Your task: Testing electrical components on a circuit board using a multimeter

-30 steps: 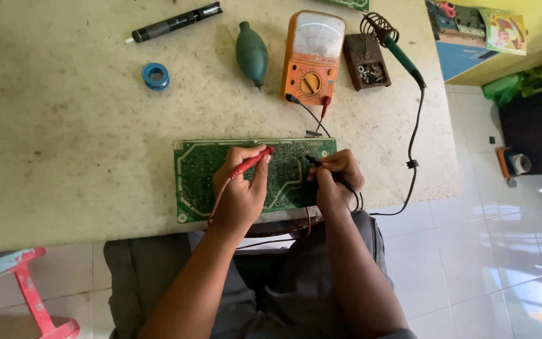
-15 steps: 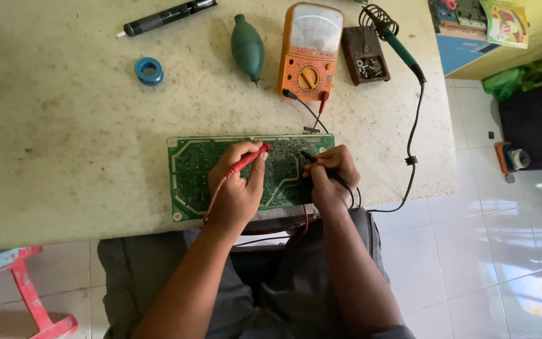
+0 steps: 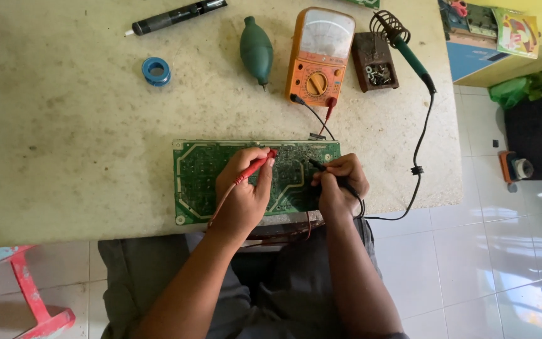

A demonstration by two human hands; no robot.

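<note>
Green circuit board [image 3: 199,179], likely stiff, light and fragile, lies flat below the orange multimeter [image 3: 318,56]; best held by its edges. Left hand [image 3: 243,194] pinches the red probe [image 3: 255,168], right hand [image 3: 340,185] the black probe [image 3: 318,166].

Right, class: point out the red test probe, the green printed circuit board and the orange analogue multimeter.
Red test probe [image 3: 255,168], head view, on its plastic shaft.
Green printed circuit board [image 3: 197,176], head view, on its bare left part.
Orange analogue multimeter [image 3: 318,58], head view, on its casing.

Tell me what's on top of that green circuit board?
Both hands rest on the circuit board: the left hand presses a red probe to it, the right hand a black probe. The board's surface beneath the hands is hidden.
</note>
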